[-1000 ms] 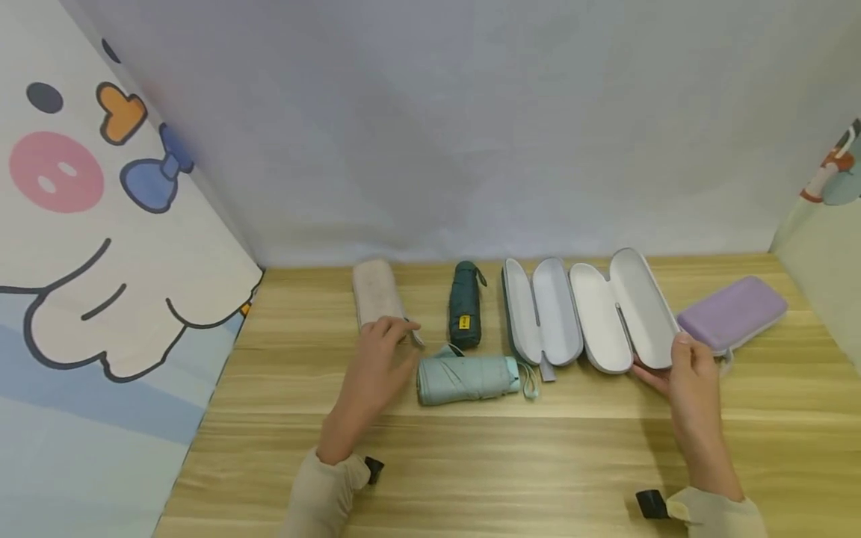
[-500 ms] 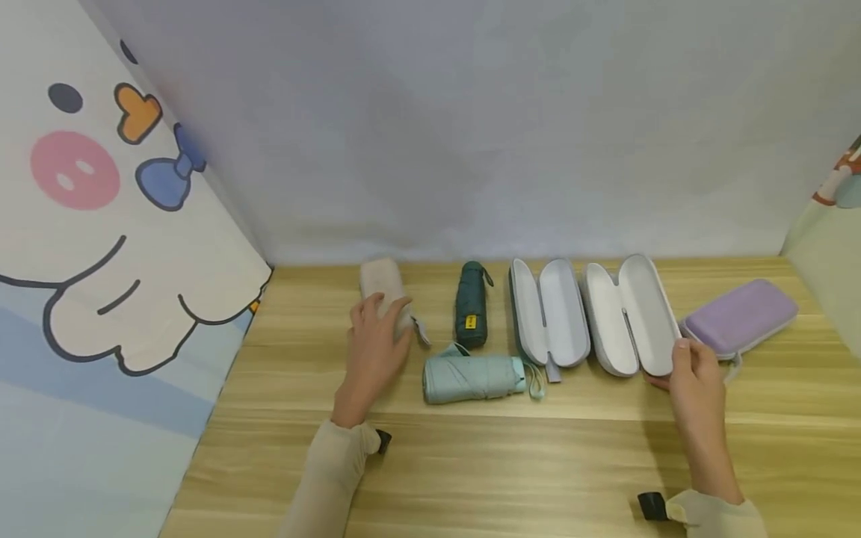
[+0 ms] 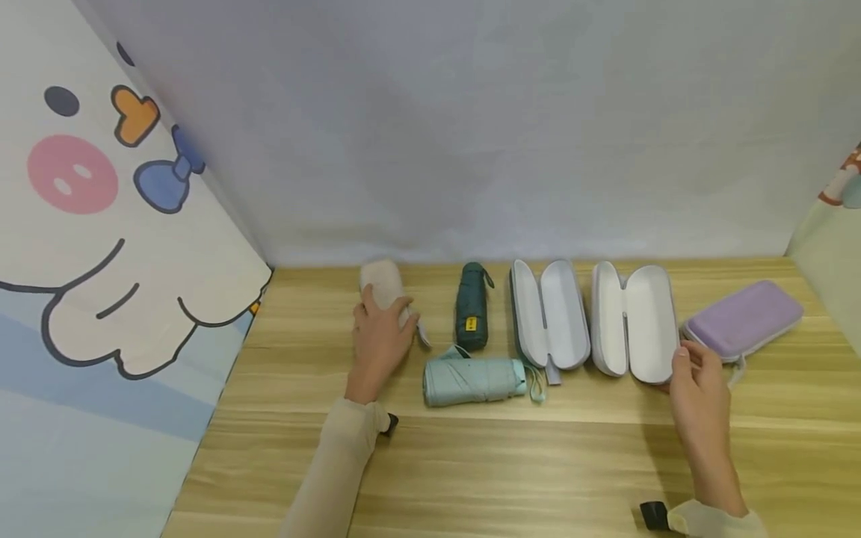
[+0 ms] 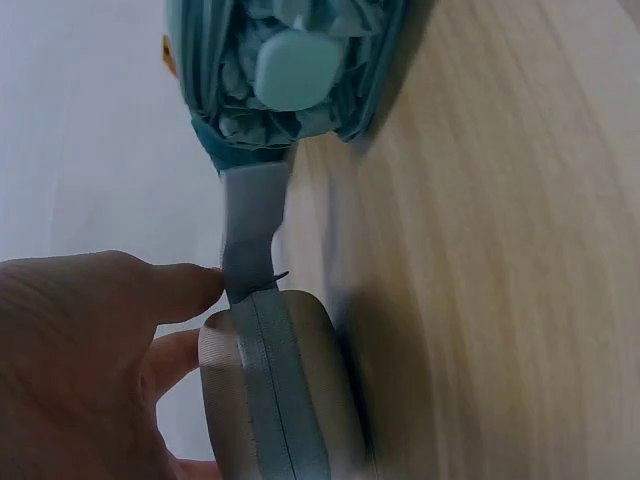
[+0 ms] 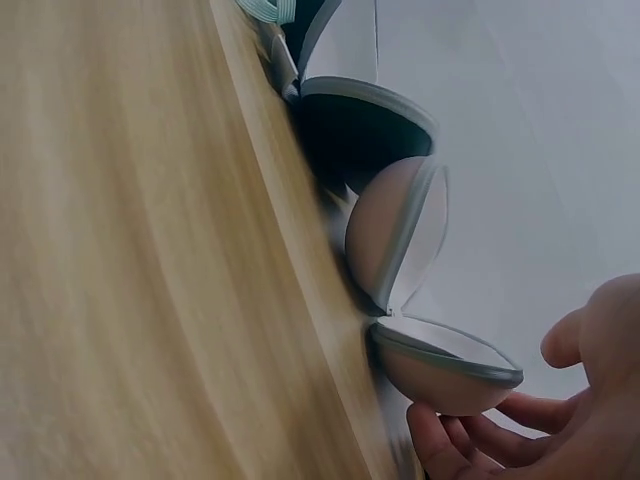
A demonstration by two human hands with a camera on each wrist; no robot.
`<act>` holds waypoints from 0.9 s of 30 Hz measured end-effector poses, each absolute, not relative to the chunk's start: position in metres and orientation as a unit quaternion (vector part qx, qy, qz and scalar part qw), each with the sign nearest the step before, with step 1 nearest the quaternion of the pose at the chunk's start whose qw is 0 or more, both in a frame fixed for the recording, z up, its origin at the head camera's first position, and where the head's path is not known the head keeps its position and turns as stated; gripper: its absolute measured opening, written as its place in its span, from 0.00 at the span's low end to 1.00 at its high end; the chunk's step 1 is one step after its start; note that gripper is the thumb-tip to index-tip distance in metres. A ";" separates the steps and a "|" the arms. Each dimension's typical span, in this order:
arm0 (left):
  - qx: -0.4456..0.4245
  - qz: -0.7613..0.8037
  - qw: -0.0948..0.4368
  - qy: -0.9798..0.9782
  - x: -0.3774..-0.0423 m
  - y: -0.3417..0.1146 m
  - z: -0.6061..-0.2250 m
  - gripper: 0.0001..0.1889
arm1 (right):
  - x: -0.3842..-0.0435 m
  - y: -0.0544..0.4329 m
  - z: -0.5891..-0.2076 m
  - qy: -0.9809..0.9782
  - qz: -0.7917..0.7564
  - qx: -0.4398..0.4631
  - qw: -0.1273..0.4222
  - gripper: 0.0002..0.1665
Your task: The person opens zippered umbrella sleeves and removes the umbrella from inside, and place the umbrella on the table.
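Wood-grain table point(image 3: 504, 478), umbrellas point(image 3: 474, 379), open cases point(image 3: 654, 321), purple case point(image 3: 747, 317), beige case point(image 3: 381, 279)

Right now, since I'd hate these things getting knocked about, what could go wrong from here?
The right grip supports one half of the pale open zip case from below, thumb apart from it, so that half might slip and drop. The purple zip case lies close by and could get nudged. The left grip, on the beige zip case, is near the light green folded umbrella; a sideways move might bump it.
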State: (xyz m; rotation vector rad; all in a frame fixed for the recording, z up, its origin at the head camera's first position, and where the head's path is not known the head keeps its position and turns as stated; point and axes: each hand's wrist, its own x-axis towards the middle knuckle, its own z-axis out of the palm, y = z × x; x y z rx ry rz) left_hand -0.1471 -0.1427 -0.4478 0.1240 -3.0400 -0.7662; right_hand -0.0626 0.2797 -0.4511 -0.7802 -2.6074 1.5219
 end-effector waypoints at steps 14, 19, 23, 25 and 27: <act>0.049 -0.246 0.003 -0.968 -0.141 -0.160 -0.448 0.10 | -0.051 0.279 -0.450 -0.812 0.531 -0.235 0.054 0.35; 0.050 -0.254 -0.007 -0.966 -0.132 -0.169 -0.447 0.09 | -0.043 0.283 -0.449 -0.823 0.511 -0.242 0.055 0.35; 0.041 -0.253 -0.014 -0.967 -0.126 -0.175 -0.446 0.08 | -0.037 0.285 -0.446 -0.828 0.494 -0.255 0.069 0.33; 0.036 -0.257 -0.012 -0.966 -0.123 -0.178 -0.445 0.08 | -0.035 0.286 -0.444 -0.826 0.496 -0.255 0.076 0.32; 0.026 -0.259 -0.004 -0.966 -0.118 -0.182 -0.446 0.09 | -0.033 0.286 -0.443 -0.828 0.497 -0.247 0.079 0.31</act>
